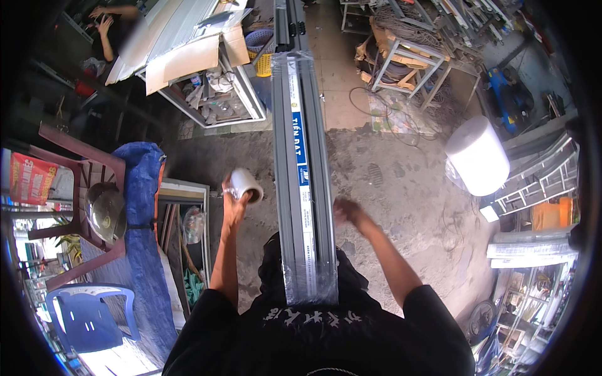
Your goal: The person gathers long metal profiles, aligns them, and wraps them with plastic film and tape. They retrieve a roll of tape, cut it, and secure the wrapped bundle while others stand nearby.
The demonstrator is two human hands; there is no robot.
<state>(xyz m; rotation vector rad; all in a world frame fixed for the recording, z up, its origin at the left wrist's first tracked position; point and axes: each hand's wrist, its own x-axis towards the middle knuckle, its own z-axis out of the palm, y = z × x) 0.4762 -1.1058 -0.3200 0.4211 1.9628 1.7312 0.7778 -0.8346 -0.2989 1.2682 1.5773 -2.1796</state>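
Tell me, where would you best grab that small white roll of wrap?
Probably around its round outer wall, from below and the left, as the left hand does now. The small white roll is a short cylinder beside the long grey bundle, which blocks its right.

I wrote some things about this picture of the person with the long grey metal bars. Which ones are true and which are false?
1. The left hand holds a small white roll. True.
2. The right hand holds a hammer. False: it is empty, just to the right of the long grey bundle of metal bars.
3. The bundle has clear plastic film around its near end. True.
4. A big white roll stands on the floor to the right. True.
5. The plastic chair at lower left is green. False: it is blue.
6. The blue cloth lies on top of the bundle. False: it hangs off to the left, beside a red chair.
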